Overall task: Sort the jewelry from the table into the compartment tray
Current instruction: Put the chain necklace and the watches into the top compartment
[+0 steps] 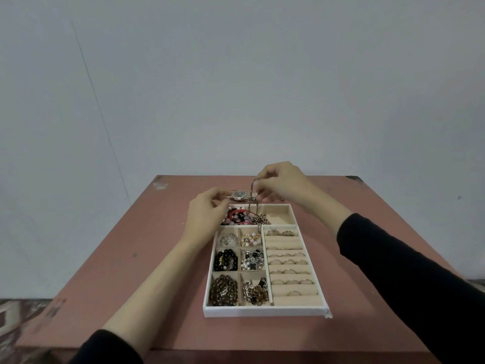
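Note:
A white compartment tray (265,311) lies on the pink table (131,271). Its small cells hold bead bracelets and chains, and its right side has ring rolls with several rings (288,262). Above the tray's far edge both hands hold a metal wristwatch (239,194). My left hand (207,208) pinches one end of its band. My right hand (280,185) pinches the other end, which is raised, and a chain (253,203) hangs from these fingers down into the far long compartment onto a pile of red and pink bracelets (237,216).
The right part of the far long compartment (282,215) shows bare lining. A small dark piece (282,198) lies on the table behind the tray, under my right wrist. The table's far edge meets a grey wall (236,88).

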